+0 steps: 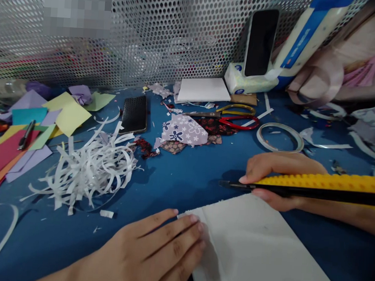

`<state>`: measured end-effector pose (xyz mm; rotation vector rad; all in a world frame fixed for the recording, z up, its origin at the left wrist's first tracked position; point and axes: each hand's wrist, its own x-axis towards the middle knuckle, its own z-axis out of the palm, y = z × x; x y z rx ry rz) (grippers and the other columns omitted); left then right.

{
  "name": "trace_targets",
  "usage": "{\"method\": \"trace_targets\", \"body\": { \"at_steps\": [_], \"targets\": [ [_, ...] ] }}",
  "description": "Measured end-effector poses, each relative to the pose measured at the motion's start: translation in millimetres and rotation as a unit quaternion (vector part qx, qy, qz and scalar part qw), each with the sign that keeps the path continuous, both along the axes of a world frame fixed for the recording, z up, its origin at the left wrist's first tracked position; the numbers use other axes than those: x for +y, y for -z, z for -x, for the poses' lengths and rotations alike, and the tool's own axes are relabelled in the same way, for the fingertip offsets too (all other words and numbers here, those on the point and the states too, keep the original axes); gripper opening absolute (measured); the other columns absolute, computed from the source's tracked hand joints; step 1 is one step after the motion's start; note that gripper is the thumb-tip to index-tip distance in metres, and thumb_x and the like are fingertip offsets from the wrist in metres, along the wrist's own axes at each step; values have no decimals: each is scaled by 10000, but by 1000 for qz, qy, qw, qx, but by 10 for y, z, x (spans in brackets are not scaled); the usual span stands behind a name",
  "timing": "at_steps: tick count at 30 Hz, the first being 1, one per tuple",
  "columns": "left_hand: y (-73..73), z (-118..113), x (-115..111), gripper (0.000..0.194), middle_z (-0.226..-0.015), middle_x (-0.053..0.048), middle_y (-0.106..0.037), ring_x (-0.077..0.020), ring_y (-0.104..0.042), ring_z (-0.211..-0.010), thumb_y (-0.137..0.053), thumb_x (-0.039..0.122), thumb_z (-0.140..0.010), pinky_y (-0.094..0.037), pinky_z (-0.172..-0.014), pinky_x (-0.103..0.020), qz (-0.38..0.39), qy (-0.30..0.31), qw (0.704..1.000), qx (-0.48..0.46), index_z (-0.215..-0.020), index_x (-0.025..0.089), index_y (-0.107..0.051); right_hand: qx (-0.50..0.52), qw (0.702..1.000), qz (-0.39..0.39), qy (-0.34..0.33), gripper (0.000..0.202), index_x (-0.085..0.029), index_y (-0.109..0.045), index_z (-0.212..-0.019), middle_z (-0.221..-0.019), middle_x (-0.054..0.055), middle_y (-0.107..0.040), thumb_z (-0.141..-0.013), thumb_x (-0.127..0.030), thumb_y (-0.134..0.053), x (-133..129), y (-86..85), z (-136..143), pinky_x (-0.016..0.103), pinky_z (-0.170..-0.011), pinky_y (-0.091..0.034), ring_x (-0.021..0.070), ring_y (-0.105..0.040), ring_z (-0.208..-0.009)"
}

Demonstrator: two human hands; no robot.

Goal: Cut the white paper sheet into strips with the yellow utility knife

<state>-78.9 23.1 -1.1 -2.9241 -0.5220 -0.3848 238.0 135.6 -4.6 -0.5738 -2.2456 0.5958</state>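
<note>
Left hand (155, 251) palm down, fingers straight and laid close together over the left edge of the board (263, 251), fingertips touching it, gripping nothing. Board is white, lies at bottom right of the view on the blue surface (185, 178), tilted relative to the view, with a crease running along its left side. Right hand (284, 165) at the far edge of the board, fingers pinched narrow on the yellow-and-black tool (324, 188); its thin dark tip points left, just past the board's far corner, can't tell if it touches the surface. Left of the board: a heap of curly paper strips (92, 170), one loose scrap (106, 214) just beside it. Far left: coloured paper (10, 155) in a spread pile, pen (26, 135) on top. Black phone (134, 114) lies flat behind the heap. Centre back: floral scrap (184, 129) over dark red patterned scraps (222, 126), scissors (240, 116) with red and yellow handles beside it, white pad (204, 90) behind. Tape roll (280, 137) flat, beyond the right hand. Back right: second phone (261, 43) stands upright against the tissue pack (251, 80), blue-and-white roll pack (308, 42) leaning next to it. Perforated metal panel (149, 36) closes off the back.
</note>
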Motion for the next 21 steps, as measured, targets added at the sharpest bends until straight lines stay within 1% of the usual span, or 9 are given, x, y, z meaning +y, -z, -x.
{"method": "trace_targets", "body": {
  "at_steps": [2,5,7,10,13,15,17,19,21],
  "targets": [
    [10,-6,-7,415,-1546,-115,-516,-266,-505,-1425,-430,257,-1078,-371,-1225,-432,-1,-1,1000,-6,-1426,94,-586,-28,996,-76,-43,83,-238,-644,-948,-715,-31,-722,-872,-240,-676,25,-12,3,197,-602,-535,110,-700,-618],
    [24,-11,-3,403,-1516,-121,-550,-266,-525,-1409,-414,230,-1075,-368,-1228,-430,4,-1,1000,-25,-1392,78,-609,-76,976,-181,-98,104,-211,-620,-978,-701,-10,-730,-892,-251,-664,28,-48,2,265,-594,-527,145,-684,-594],
    [26,-11,6,423,-1502,-128,-564,-267,-537,-1399,-392,283,-1093,-368,-1228,-433,12,3,999,-32,-1384,70,-612,-87,967,-212,-114,149,-192,-622,-1003,-718,6,-739,-904,-284,-686,21,-56,-5,302,-615,-519,165,-680,-617],
    [20,-12,16,521,-1487,-139,-577,-269,-539,-1397,-333,412,-1118,-366,-1231,-439,23,9,999,-38,-1386,58,-606,-93,965,-211,-125,192,-183,-641,-1030,-757,14,-750,-918,-327,-701,30,-30,-22,312,-646,-505,169,-691,-666],
    [17,-19,10,565,-1470,-129,-596,-263,-535,-1401,-264,424,-1130,-344,-1244,-440,28,7,998,-49,-1377,53,-611,-60,976,-176,-115,164,-193,-667,-1012,-759,10,-747,-927,-331,-691,43,1,-40,279,-660,-505,150,-699,-683],
    [20,-27,4,586,-1469,-124,-597,-264,-532,-1403,-237,432,-1132,-339,-1246,-438,29,4,998,-55,-1366,54,-618,-20,991,-111,-76,127,-207,-695,-987,-764,4,-744,-925,-318,-693,31,-1,-50,241,-675,-517,131,-703,-692],
    [22,-35,2,596,-1460,-125,-605,-271,-532,-1404,-237,447,-1130,-345,-1242,-442,29,2,998,-60,-1350,55,-629,8,999,-30,-20,91,-228,-721,-971,-807,4,-751,-920,-301,-702,1,-26,-57,213,-664,-521,118,-706,-698],
    [20,-39,4,593,-1448,-127,-615,-276,-537,-1399,-244,450,-1130,-356,-1234,-446,31,2,997,-64,-1340,55,-633,24,998,38,33,80,-241,-735,-959,-844,4,-756,-911,-302,-717,-32,-62,-57,205,-639,-515,113,-706,-694],
    [14,-40,7,578,-1446,-130,-616,-276,-544,-1392,-252,439,-1132,-373,-1224,-443,32,4,997,-70,-1333,57,-636,29,993,95,59,94,-240,-741,-957,-840,-2,-752,-906,-318,-727,-52,-92,-47,196,-634,-510,105,-705,-685]
  ]
}}
